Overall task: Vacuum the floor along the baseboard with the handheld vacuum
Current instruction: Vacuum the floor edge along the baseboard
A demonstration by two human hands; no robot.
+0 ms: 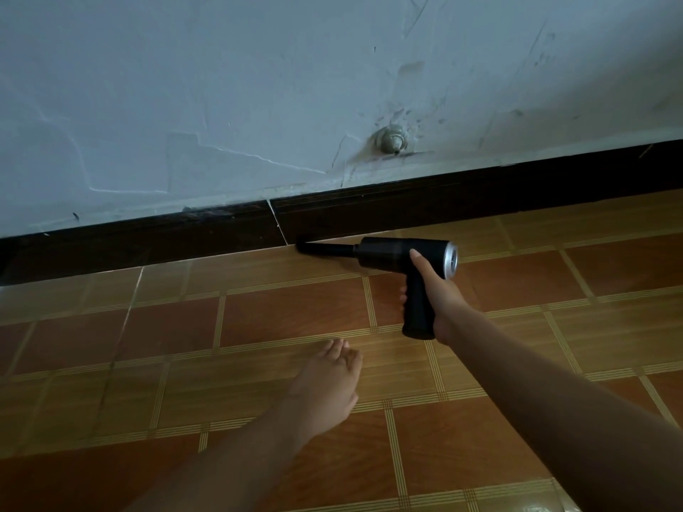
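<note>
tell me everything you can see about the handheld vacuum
The handheld vacuum is black and pistol-shaped, plastic by its look: a stubby barrel with a silvery rear cap, a narrow nozzle, and a grip pointing down. The right hand wraps the grip. It lies roughly level, nozzle tip at the seam where floor meets the dark baseboard.

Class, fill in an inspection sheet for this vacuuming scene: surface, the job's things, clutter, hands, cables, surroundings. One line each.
Surface: floor of orange-brown tiles with pale striped bands; no debris visible in this dim light.
Job's things: black vacuum, nozzle tip at the foot of the dark baseboard, beside its pale joint line.
Clutter: nothing seen.
Hands: right hand grips the vacuum's handle, thumb along the body; left hand open, empty, palm down near the floor; contact cannot be told.
Cables: nothing seen.
Surroundings: wall pale, cracked and scuffed, with a small round fitting above the baseboard.
</note>
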